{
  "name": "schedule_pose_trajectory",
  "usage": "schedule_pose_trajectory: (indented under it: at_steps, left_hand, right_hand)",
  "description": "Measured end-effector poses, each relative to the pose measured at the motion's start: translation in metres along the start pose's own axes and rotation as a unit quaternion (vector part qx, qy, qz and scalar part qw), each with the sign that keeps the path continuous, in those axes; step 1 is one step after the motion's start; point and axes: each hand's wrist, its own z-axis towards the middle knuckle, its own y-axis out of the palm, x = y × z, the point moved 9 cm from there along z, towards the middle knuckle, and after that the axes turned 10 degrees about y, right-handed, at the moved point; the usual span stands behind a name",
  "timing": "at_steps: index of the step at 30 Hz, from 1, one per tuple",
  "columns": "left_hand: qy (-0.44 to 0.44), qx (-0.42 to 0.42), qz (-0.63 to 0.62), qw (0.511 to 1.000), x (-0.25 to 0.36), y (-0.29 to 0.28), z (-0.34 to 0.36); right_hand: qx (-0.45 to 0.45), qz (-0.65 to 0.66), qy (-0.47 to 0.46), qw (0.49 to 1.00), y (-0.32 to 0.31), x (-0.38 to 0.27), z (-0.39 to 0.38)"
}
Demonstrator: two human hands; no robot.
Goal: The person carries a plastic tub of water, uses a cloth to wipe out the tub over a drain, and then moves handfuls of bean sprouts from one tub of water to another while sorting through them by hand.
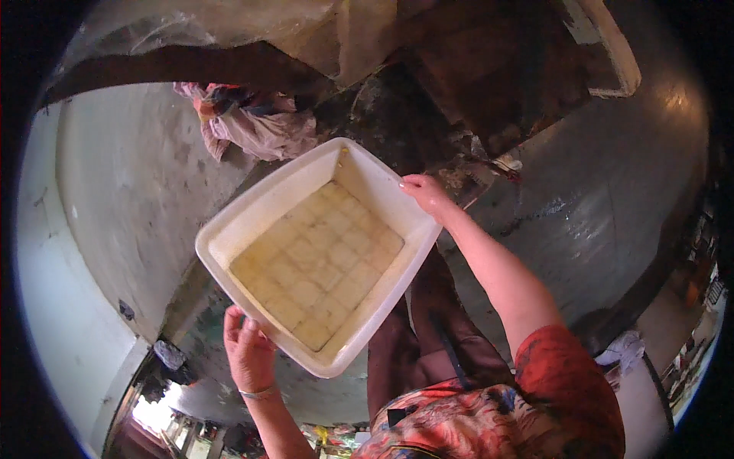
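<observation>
I have the right hand (427, 195) closed over the tub's upper right edge, thumb and fingertips at the rim; the fingers that go behind the wall are hidden from me. The left hand (250, 353) is at the lower left edge, half open, its thumb up beside the rim and its other fingers partly curled — I cannot tell how firmly it grips, since the tub covers some of the contact. A thin bracelet (260, 393) circles the left wrist.

Between the two hands, up off the floor, I see the off-white plastic tub (317, 264), rectangular with rounded corners. Its opening faces my camera, and it sits slanted across the view. The base is yellowish and stained, marked with a grid of squares; the walls are paler.

Below the tub I make out dark maroon trousers (394, 359) and a red patterned top (466, 421), with the bare right forearm coming out of its short sleeve.

Farther out, a crumpled pinkish cloth (264, 131) lies on the grey floor (130, 199) beyond the tub's far corner. To the right of it is a large dark brown panel (497, 76), and a pale sheet (252, 23) runs along the top of my view. On the left I have a whitish wall (69, 306) — and near its lower end, a small crumpled greyish bundle (170, 355).
</observation>
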Motion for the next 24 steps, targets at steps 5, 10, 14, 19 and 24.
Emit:
schedule_pose_trajectory:
  at_steps: [5, 10, 14, 19, 24]
  left_hand:
    - [-0.044, 0.089, 0.229, 0.968, -0.051, -0.077, -0.04]
    - [-0.2, 0.139, 0.2, 0.949, -0.111, -0.164, -0.076]
    - [-0.292, 0.213, 0.117, 0.925, -0.147, -0.225, -0.117]
    - [-0.373, 0.264, -0.011, 0.889, -0.205, -0.296, -0.184]
    - [-0.362, 0.318, -0.073, 0.873, -0.208, -0.294, -0.216]
  right_hand:
    - [-0.07, 0.007, -0.052, 0.996, 0.049, 0.003, -0.003]
    - [-0.2, 0.004, -0.036, 0.979, 0.108, -0.006, -0.029]
    - [-0.133, -0.195, -0.13, 0.963, 0.109, -0.024, -0.057]
    - [-0.08, -0.152, 0.021, 0.985, 0.033, 0.055, -0.03]
    - [0.009, -0.261, 0.089, 0.961, -0.053, 0.096, -0.051]
